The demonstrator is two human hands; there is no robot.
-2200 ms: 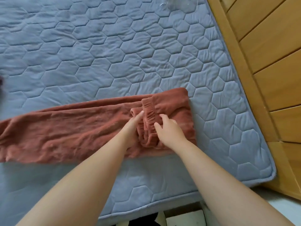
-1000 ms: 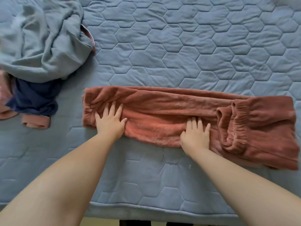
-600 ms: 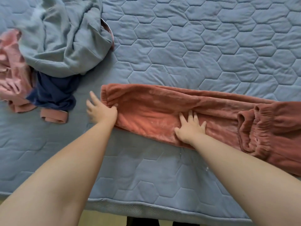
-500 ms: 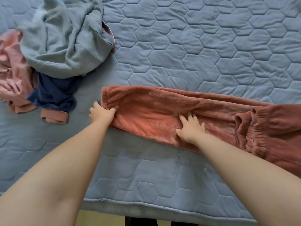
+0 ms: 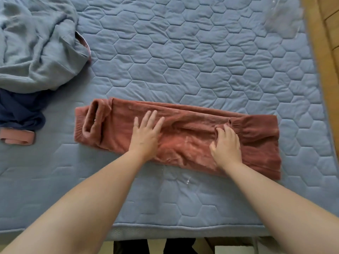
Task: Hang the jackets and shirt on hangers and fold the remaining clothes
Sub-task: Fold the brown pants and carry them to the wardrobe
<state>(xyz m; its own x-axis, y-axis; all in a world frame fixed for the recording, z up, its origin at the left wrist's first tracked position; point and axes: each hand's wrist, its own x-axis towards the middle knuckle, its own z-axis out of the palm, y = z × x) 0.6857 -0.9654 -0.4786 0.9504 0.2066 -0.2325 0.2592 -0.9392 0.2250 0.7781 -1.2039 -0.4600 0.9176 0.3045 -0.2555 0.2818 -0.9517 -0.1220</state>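
Across the blue mattress [image 5: 201, 52], quilted in hexagons and edged on the right by pale wooden boards [image 5: 328, 52], I count one pair of rust fleece trousers [image 5: 192, 143] folded into a long strip near the front edge. At the far left lie one crumpled grey garment [image 5: 36, 52], one navy garment [image 5: 18, 110] under it and one pink ribbed cuff [image 5: 16, 137] poking out. My left hand [image 5: 145, 136] lies flat on the strip's middle with fingers straight and spread, while my right hand [image 5: 227, 143] curls its fingers round the ribbed band towards the strip's right end.
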